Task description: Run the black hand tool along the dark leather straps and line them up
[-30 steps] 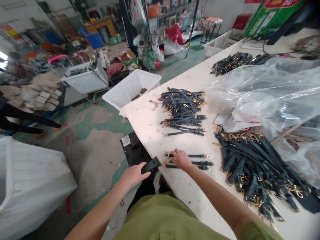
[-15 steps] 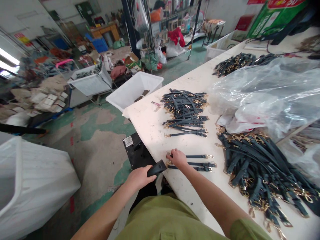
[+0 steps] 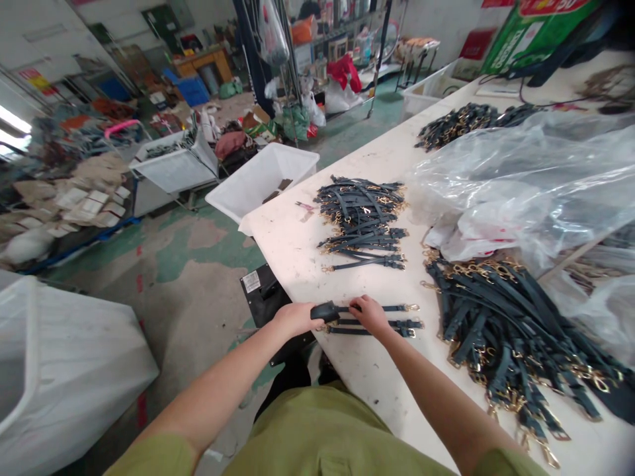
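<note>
Strap is the farthest from the person of three laid roughly parallel on the tabletop, gold clasp at its right end. Left hand has its fingers wrapped around a black handheld tool, placed over or against the strap's left end (actual contact is hidden). Right hand is down on the strap just beside the tool, fingers curled in; can't tell if they're clamped on it or only pressing.

Step in hand, my read: tool work at the left end, right hand steadying. Next move calls for keeping the strap flat and the tool lined up, without dragging the other two straps, which sit just beside it.

Edges: left ends of all three are close to the tabletop's diagonal edge. Left hand comes in from over that edge, with a black panel below it, so there's little support on that side. Far side: bare strip, then the stacked straps. Right: big pile near the clasp end, narrow gap. Most open room is toward the person, below the nearest strap.
</note>
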Tool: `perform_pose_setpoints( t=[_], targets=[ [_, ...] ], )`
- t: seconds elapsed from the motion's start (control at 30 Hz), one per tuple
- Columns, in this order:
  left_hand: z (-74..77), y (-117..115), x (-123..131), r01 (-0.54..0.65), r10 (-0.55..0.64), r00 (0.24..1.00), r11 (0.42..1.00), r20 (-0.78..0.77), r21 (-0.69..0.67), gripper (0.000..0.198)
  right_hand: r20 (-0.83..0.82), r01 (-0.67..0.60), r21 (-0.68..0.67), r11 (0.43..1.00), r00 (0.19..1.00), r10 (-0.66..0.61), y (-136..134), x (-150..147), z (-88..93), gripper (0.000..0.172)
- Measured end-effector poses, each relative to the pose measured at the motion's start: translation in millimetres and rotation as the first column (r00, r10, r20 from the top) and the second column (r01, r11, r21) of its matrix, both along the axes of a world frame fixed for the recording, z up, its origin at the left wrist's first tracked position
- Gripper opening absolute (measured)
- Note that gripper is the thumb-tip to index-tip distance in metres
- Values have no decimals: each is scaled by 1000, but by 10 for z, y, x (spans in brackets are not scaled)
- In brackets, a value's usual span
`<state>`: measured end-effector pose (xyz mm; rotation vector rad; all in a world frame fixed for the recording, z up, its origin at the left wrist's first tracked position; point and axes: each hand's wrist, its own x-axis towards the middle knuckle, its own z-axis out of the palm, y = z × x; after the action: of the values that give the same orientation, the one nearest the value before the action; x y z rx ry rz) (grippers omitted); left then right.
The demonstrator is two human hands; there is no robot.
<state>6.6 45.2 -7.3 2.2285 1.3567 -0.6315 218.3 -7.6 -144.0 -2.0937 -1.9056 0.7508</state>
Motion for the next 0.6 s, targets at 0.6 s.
perform_pose_setpoints(
  t=[0.6],
  targets=[
    [121, 47, 257, 137, -129, 987, 988, -95, 76, 46, -9, 28, 9, 1000, 1000, -27, -14, -25, 71, 22]
  ],
)
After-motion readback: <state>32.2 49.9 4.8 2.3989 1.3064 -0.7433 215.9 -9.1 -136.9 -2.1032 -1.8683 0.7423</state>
